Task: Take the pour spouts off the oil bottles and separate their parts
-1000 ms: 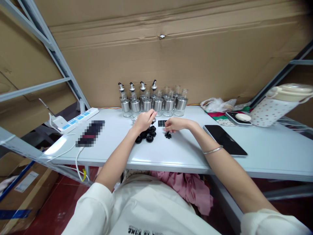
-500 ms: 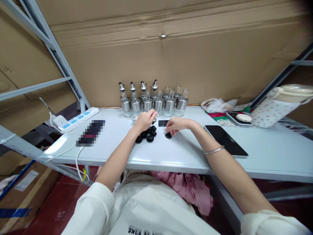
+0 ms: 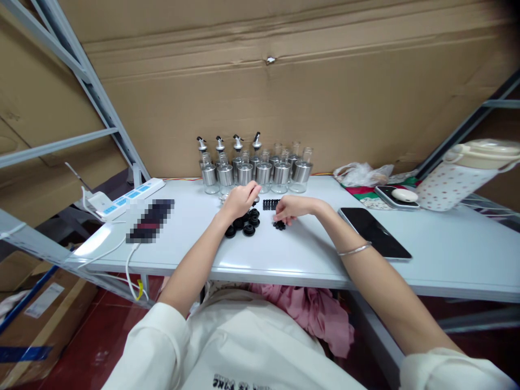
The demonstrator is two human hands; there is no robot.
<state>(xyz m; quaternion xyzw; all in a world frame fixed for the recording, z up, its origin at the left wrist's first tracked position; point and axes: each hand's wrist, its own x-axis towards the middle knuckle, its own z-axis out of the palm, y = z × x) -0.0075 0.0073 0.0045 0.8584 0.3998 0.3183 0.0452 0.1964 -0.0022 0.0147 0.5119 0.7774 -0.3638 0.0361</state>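
Observation:
My left hand (image 3: 240,201) is closed, its fingers curled and turned away from me, so what they hold is hidden. Round black stoppers (image 3: 249,228) lie in a cluster below and beside it. Shiny metal parts (image 3: 222,198) show partly behind that hand. Fingers pointing down, my right hand (image 3: 294,208) is closed at the fingertips over a small heap of black pieces (image 3: 279,225); whether one is pinched cannot be made out. Just behind the heap stands a neat row of small black pieces (image 3: 270,205), close to the right hand's knuckles.
Glass bottles with metal sleeves (image 3: 264,172) stand in rows at the back, several topped with pourers (image 3: 238,142). A dark tablet (image 3: 376,233) lies at right, near a dotted jug (image 3: 453,181). A power strip (image 3: 136,197) and a blurred-out dark object (image 3: 151,221) are at left.
My right fingertips have shifted very slightly at the heap of small black pieces, whose outline looks a little different. The left hand stays where it was.

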